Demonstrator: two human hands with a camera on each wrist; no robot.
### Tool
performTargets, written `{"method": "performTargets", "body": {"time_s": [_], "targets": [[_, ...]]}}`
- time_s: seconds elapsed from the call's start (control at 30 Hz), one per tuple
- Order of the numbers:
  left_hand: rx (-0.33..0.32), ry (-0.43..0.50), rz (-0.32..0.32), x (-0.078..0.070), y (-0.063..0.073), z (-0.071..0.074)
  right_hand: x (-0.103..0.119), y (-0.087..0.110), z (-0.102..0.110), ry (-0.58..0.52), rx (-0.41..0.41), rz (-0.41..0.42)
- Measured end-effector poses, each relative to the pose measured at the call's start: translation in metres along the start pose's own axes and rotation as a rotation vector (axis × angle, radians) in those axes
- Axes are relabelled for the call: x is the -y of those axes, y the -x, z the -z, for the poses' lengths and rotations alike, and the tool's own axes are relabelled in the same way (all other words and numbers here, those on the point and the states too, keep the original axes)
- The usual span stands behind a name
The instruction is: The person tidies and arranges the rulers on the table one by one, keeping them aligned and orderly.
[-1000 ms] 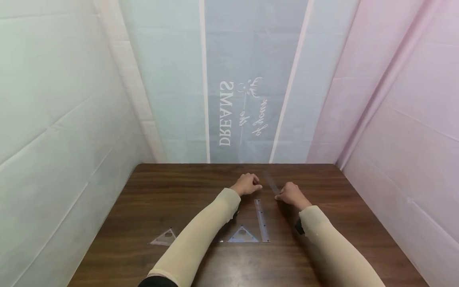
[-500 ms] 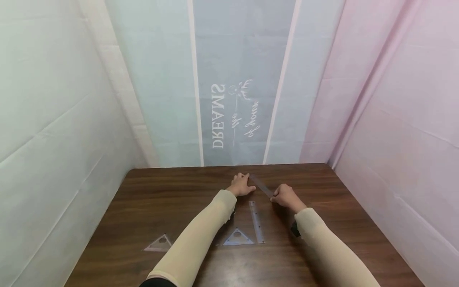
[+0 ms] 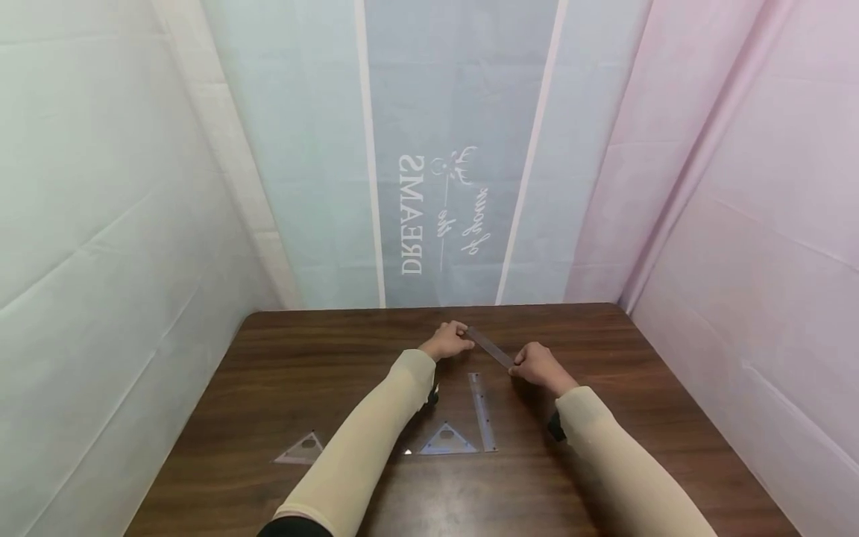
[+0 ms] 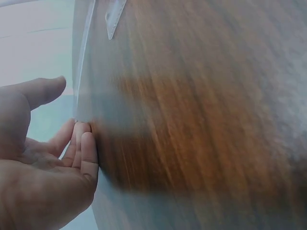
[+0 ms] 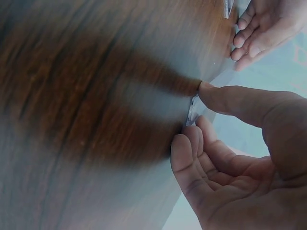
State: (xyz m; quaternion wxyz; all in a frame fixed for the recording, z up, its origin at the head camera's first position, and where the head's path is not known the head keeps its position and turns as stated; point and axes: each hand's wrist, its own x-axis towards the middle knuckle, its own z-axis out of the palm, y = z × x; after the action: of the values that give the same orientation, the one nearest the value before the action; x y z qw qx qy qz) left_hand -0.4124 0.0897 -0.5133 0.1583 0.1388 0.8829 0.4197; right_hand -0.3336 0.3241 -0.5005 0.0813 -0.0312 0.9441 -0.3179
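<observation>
A clear straight ruler lies slantwise near the far side of the table. Its near end is pinched between the thumb and fingers of my right hand; the right wrist view shows a bit of the clear ruler between them. At the far end is my left hand, fingertips right at the ruler's tip. In the left wrist view, the left thumb sticks out apart from the fingers. A second clear ruler lies closer to me, beside a bluish clear set square.
Another clear set square with a pinkish tint lies at the left, partly hidden by my left sleeve. A small bright tip shows beside that sleeve. Fabric walls enclose the brown wooden table on three sides.
The ruler's far end has swung left to the fingertips of my left hand. My right hand keeps its pinch on the near end. The head view has shifted slightly.
</observation>
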Motion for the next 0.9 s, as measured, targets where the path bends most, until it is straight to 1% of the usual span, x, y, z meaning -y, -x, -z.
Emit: {"method": "performTargets", "body": {"time_s": [0.1,0.17,0.23,0.33,0.43,0.53,0.7,0.9], "targets": [[-0.011,0.092,-0.028,0.001,0.003,0.001,-0.001,0.001,0.002,0.005,-0.006,-0.011],[-0.023,0.157,-0.047,0.002,0.004,0.002,0.0,0.002,0.003,0.012,-0.023,-0.011],[-0.042,0.189,-0.051,0.003,0.005,0.003,0.002,0.004,0.002,0.014,-0.042,-0.009],[-0.097,0.2,-0.035,0.005,0.007,0.003,0.005,0.006,0.001,0.002,-0.071,0.004],[-0.158,0.176,-0.017,0.006,0.009,0.003,0.008,0.007,-0.003,-0.014,-0.09,0.023],[-0.2,0.163,-0.015,0.006,0.011,0.002,0.008,0.008,-0.006,-0.015,-0.109,0.044],[-0.237,0.182,-0.025,0.006,0.012,0.0,0.004,0.009,-0.011,-0.018,-0.135,0.056],[-0.263,0.263,-0.056,0.006,0.016,-0.002,0.003,0.013,-0.011,-0.028,-0.152,0.079]]}}
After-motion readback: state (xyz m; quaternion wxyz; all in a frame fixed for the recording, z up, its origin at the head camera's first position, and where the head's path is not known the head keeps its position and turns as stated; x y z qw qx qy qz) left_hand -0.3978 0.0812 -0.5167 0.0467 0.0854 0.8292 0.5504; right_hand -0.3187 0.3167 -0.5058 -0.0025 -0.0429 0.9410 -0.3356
